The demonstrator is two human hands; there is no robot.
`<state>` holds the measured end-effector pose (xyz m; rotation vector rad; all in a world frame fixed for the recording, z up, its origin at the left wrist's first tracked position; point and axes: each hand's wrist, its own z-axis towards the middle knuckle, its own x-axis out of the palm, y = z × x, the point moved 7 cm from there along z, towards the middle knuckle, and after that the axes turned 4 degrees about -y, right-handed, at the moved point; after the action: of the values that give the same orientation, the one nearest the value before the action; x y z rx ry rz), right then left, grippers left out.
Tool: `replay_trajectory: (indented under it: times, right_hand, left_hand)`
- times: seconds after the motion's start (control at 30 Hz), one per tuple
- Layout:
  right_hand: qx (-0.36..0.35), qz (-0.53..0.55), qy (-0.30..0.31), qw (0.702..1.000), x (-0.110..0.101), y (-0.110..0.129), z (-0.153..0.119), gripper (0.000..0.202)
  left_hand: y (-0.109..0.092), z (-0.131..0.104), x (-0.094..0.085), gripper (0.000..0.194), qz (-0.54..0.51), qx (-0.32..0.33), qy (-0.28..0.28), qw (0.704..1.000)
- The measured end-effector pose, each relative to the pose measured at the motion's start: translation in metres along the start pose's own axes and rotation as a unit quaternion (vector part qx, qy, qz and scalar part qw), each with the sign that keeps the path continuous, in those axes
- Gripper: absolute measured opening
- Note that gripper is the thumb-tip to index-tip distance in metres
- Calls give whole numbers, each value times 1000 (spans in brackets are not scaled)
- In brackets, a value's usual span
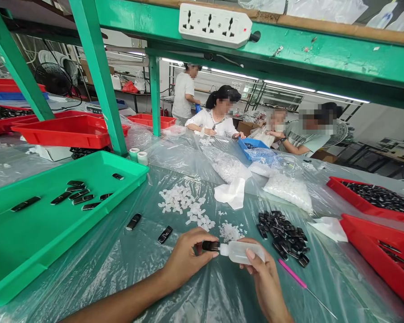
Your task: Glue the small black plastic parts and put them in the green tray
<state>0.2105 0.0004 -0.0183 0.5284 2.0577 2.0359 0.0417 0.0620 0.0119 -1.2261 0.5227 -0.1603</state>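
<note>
1. Blk piece (211, 246): sm., glossy, oblong w/ rounded L end. Held btwn thumb & fingers of L hand (191, 252), roughly horiz., up off bench (131, 269). Fingers hide part of it; R end points to bottle.
2. Bottle (242, 252): whitish, semi-clear, rounded shoulders, narrow white neck. In R hand (263, 265), on its side, approx. horiz., neck twd L. Base partly hidden by hand. Neck end right at piece's R end; can't tell if touching.
</note>
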Motion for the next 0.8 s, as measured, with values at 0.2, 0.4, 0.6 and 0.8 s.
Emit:
replay_trajectory:
  times: [0.2,0.4,0.6,0.8]
  right_hand:
    - [-32,-35,-3,999,-2,2,0,27]
    - [-47,-52,-35,997,-3,10,-3,30]
    - [-68,-74,-44,994,-3,16,-4,29]
    - [-88,-91,-71,989,-3,22,-5,32]
  left_hand:
    - [1,-1,0,13,12,6,0,1000]
    - [-1,-1,0,14,13,6,-1,1000]
    - [1,-1,0,15,10,-1,-1,1000]
    - [2,0,1,14,11,-7,3,1000]
